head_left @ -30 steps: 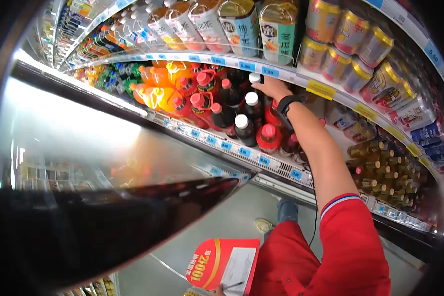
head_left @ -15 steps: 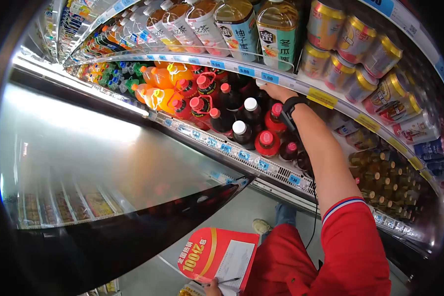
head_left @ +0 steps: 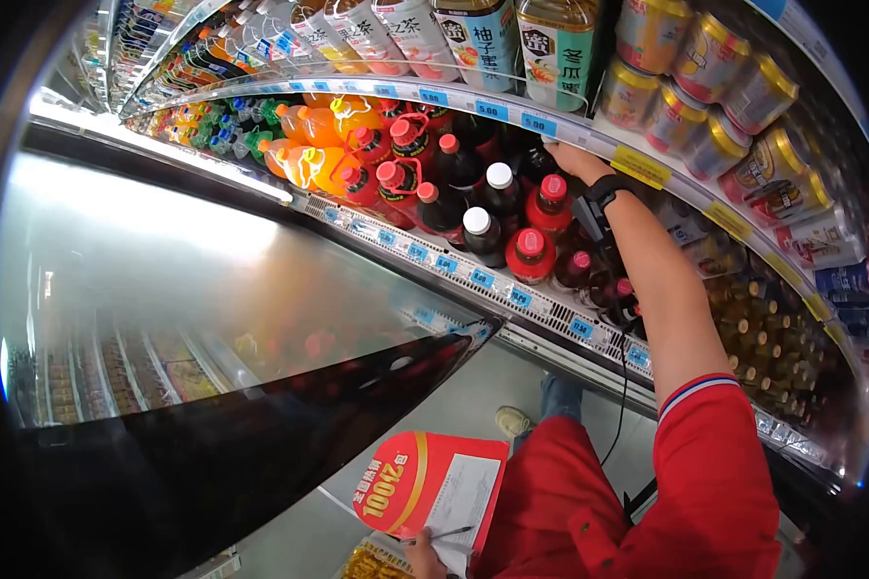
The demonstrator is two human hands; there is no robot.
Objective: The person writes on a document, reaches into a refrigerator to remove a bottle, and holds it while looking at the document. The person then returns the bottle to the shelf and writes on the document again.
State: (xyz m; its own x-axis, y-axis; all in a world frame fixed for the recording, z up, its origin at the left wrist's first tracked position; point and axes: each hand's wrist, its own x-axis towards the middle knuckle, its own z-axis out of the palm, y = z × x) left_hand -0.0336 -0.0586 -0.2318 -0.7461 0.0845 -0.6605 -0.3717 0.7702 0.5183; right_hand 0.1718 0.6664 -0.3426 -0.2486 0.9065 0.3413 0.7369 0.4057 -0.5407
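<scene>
My right hand [head_left: 579, 162] reaches under the price-tagged shelf edge, among dark bottles at the back. Its fingertips lie at a white bottle cap, partly hidden by the shelf lip, so its grip is unclear. A black watch [head_left: 603, 193] is on that wrist. Nearby stand a white-capped dark bottle [head_left: 501, 193] and a red-capped bottle [head_left: 550, 205]. At the bottom, my left hand [head_left: 422, 558] is closed on a red board [head_left: 396, 487] with a white sheet [head_left: 462, 497] on it. A pen [head_left: 451, 532] lies across the sheet beside that hand.
Tea bottles [head_left: 475, 43] and cans [head_left: 652, 34] fill the upper shelf. Orange bottles [head_left: 323, 125] stand left on the lower level, small bottles [head_left: 758, 338] at right. An open glass door [head_left: 164, 289] spans the left. A black cable [head_left: 621, 415] hangs below the cooler.
The view has shifted slightly, with the bottles now a little lower and further right. My right hand stays at the back bottles under the shelf. My left hand still holds the red board.
</scene>
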